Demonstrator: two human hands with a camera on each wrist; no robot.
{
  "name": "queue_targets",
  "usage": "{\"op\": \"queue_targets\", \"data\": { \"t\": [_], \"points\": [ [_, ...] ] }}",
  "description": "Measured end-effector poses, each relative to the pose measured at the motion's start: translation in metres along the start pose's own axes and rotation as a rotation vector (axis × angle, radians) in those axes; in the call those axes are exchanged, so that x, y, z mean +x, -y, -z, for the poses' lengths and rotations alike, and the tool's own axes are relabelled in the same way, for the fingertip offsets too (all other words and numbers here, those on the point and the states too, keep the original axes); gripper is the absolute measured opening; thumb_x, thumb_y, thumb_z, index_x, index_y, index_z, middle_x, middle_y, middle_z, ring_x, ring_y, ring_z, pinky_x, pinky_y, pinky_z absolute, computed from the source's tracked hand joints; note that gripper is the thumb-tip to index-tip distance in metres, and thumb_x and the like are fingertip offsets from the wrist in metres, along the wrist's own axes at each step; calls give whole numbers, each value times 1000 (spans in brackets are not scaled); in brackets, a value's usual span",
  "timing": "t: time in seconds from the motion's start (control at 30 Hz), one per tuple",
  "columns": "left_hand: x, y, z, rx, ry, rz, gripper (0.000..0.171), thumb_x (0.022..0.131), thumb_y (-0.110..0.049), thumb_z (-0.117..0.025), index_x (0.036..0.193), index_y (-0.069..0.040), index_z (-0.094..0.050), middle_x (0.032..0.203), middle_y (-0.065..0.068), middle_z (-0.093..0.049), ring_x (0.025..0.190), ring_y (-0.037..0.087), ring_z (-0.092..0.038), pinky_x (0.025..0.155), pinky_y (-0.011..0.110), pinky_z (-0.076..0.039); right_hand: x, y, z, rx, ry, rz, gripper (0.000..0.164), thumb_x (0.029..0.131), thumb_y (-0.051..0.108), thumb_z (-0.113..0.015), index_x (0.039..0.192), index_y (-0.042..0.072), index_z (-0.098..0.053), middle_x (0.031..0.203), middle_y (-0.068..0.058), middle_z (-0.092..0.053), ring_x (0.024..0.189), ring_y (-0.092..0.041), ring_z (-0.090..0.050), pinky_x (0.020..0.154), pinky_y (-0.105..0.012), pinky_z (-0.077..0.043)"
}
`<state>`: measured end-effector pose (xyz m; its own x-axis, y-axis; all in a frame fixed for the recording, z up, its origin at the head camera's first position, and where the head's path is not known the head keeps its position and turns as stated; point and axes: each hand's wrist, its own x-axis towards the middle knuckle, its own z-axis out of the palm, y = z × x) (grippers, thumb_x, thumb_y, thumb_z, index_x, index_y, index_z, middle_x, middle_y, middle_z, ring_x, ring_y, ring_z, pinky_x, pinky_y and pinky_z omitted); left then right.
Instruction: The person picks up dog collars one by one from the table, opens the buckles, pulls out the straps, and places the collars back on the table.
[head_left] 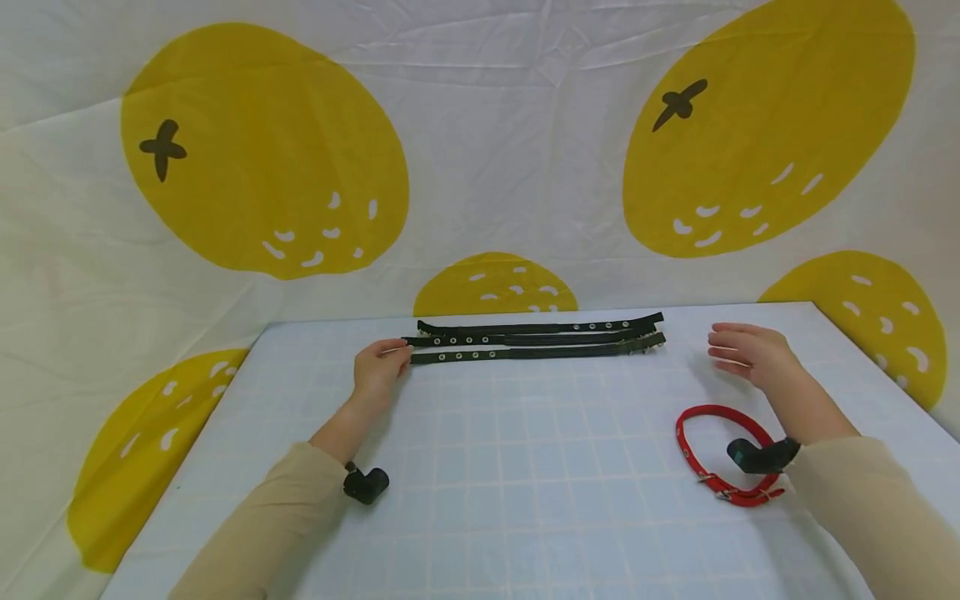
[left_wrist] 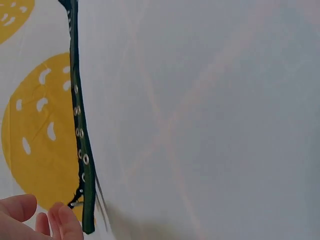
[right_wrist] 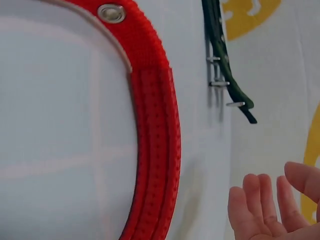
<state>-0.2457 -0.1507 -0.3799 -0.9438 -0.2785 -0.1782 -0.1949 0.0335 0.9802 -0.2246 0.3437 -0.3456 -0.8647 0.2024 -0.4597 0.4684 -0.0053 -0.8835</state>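
Note:
Three dark green collars (head_left: 558, 352) lie stretched out side by side at the back of the table, eyelets towards the left and metal buckles at the right. My left hand (head_left: 378, 368) is at their left ends. In the left wrist view, the fingers (left_wrist: 65, 220) are right beside the strap ends, with the thumb apart; whether they touch is hard to tell. My right hand (head_left: 753, 354) hovers right of the buckle ends, fingers extended and holding nothing. Below the right forearm a red collar (head_left: 684, 433) lies buckled into a loop; its padded band (right_wrist: 155, 150) looms large in the right wrist view.
A pale checked cloth covers the table (head_left: 525, 500). Behind it hangs a white backdrop (head_left: 517, 150) printed with yellow fruit. Small black cameras (head_left: 366, 485) sit on both wrists.

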Motion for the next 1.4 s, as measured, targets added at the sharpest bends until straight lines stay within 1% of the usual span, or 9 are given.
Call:
{"op": "queue_targets", "data": {
  "t": [0.13,0.2,0.27,0.33,0.47,0.67,0.93,1.1,1.4],
  "points": [
    [-12,1,-17,36,70,7,30,86,-6,-64,114,5,-60,91,7,-64,75,11,-58,72,22,-49,-4,-8,14,-190,100,78,46,93,31,-55,129,6,-42,76,20,-59,76,0,-63,83,-26,-51],
    [-20,1,-26,62,109,10,29,87,-7,-65,113,3,-61,94,8,-65,81,16,-61,74,25,-50,-5,-13,20,-294,130,110,61,93,33,-56,137,-3,-33,80,21,-59,79,0,-63,83,-27,-51],
    [-27,1,-35,82,149,17,27,87,-8,-65,112,2,-62,97,10,-65,86,21,-61,77,28,-51,-7,-17,25,-380,154,139,71,93,33,-56,141,-7,-23,87,19,-60,82,-2,-63,82,-29,-52],
    [-34,1,-45,98,198,27,27,87,-8,-64,112,1,-62,100,11,-66,92,25,-62,80,32,-51,-9,-19,30,-443,171,162,69,94,32,-55,140,-10,-24,94,11,-64,85,-6,-64,81,-31,-53],
    [-47,1,-64,148,311,59,29,87,-12,-66,114,-3,-62,100,9,-67,95,27,-61,81,33,-51,-14,-25,39,-524,204,185,65,94,31,-55,136,-12,-29,107,-7,-65,89,-12,-64,79,-33,-54],
    [-67,7,-96,215,542,103,34,86,-16,-68,117,-4,-60,100,8,-67,91,22,-63,77,31,-53,-26,-38,51,-628,243,179,59,93,26,-58,131,-13,-36,112,-19,-62,91,-18,-64,79,-35,-54],
    [-95,11,-135,258,835,86,40,87,-15,-66,124,-4,-55,98,6,-67,81,16,-64,74,29,-54,-38,-51,59,-728,274,184,53,92,22,-58,125,-16,-40,109,-23,-61,89,-22,-63,76,-39,-55],
    [-106,11,-160,230,896,97,37,87,-15,-66,122,-4,-56,95,4,-68,78,13,-64,72,27,-54,-44,-58,58,-777,247,188,52,90,22,-61,121,-16,-43,101,-18,-63,83,-21,-62,73,-37,-55],
    [-123,11,-201,211,886,182,29,87,-15,-66,115,-5,-61,85,1,-66,71,13,-63,73,24,-54,-44,-63,53,-858,200,205,48,88,25,-64,114,-13,-50,89,-7,-59,74,-18,-54,63,-29,-54]
  ]
}}
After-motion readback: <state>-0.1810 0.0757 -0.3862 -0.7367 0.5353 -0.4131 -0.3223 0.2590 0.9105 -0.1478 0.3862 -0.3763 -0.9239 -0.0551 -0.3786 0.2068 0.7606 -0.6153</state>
